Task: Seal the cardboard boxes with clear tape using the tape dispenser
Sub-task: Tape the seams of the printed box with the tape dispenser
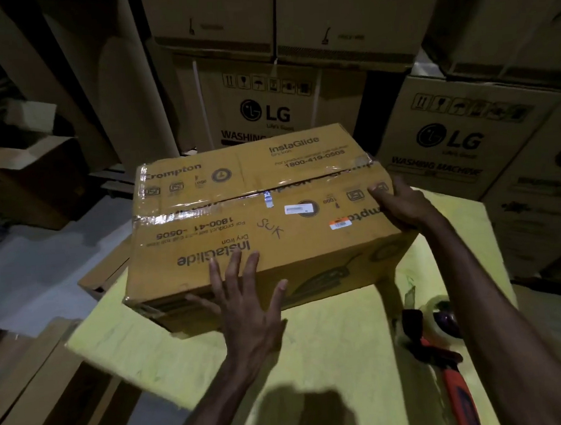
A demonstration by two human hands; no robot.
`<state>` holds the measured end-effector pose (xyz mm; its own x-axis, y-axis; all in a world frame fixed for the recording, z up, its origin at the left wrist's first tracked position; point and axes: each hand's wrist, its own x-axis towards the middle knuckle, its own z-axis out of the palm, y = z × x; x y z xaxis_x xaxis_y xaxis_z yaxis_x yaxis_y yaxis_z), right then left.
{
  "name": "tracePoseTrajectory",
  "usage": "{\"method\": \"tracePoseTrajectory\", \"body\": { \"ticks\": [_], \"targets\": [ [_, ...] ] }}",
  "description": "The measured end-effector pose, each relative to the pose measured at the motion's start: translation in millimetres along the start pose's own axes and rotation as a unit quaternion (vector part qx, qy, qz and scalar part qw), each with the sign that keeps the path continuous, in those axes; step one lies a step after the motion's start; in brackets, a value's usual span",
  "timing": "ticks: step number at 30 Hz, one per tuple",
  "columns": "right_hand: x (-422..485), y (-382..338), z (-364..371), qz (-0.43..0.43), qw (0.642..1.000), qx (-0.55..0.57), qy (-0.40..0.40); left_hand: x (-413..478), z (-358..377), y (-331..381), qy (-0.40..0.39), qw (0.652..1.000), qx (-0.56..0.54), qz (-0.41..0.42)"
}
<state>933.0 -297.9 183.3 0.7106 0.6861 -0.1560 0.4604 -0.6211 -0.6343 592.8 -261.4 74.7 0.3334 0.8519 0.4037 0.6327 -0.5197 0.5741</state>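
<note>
**Desk:** Set the scene.

**Photographer:** A dim storeroom, with LG washing-machine cartons [266, 111] stacked at the back and a table [182, 343] draped in yellow cloth in front. The cardboard box [300, 240], a Crompton iron carton, sits on the cloth with its flaps closed. Clear tape [187, 214] shines along the left part of the centre seam. The right stretch of the seam looks slightly parted.

**Desk:** What is the step, and how is it done well?

**Photographer:** I read it as squaring the box up for taping. The flaps should be pressed level so their edges meet. One palm should hold the lid down while the other hand fetches the tool. The strip is best started on an end face and drawn straight along the seam.

**Desk:** And the hands?

**Photographer:** Both are on the box, and neither holds a tool. The left hand [245, 300] presses flat against the near face, its fingers straight and spread up to the top edge. The right hand [400, 205] grasps the box's right end, its fingers curled over the top.

**Desk:** The dispenser?

**Photographer:** The tape dispenser [445, 350], with its orange handle, lies on the cloth to the right. It is close by the right forearm and apart from the box.
</note>
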Motion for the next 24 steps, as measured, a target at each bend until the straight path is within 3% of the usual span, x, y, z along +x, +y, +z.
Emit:
{"method": "tracePoseTrajectory", "body": {
  "ticks": [3,6,9,12,16,18,19,21,24],
  "targets": [
    [-22,3,1,0.010,0.997,0.047,-0.064,32,-9,-16,0.050,0.994,-0.087,-0.032],
    [-64,8,26,0.018,0.990,0.120,-0.070,86,-20,-49,0.059,0.985,-0.141,-0.077],
    [-121,-1,76,0.008,0.975,0.222,-0.034,146,-26,-82,-0.001,0.983,-0.167,-0.075],
    [-175,-27,133,0.032,0.968,0.250,0.017,193,-35,-104,-0.084,0.973,-0.198,-0.077],
    [-243,-76,202,0.018,0.956,0.290,0.029,228,-45,-107,-0.156,0.975,-0.139,-0.073],
    [-259,-82,210,0.054,0.916,0.397,0.013,225,-50,-94,-0.155,0.979,-0.110,-0.073],
    [-262,-79,206,0.077,0.888,0.453,0.030,214,-56,-80,-0.157,0.979,-0.100,-0.083],
    [-260,-70,178,0.087,0.871,0.461,0.146,172,-65,-51,-0.183,0.975,-0.090,-0.090],
    [-214,-50,103,-0.045,0.845,0.409,0.340,89,-74,-14,-0.206,0.977,-0.052,-0.031]
  ]
}}
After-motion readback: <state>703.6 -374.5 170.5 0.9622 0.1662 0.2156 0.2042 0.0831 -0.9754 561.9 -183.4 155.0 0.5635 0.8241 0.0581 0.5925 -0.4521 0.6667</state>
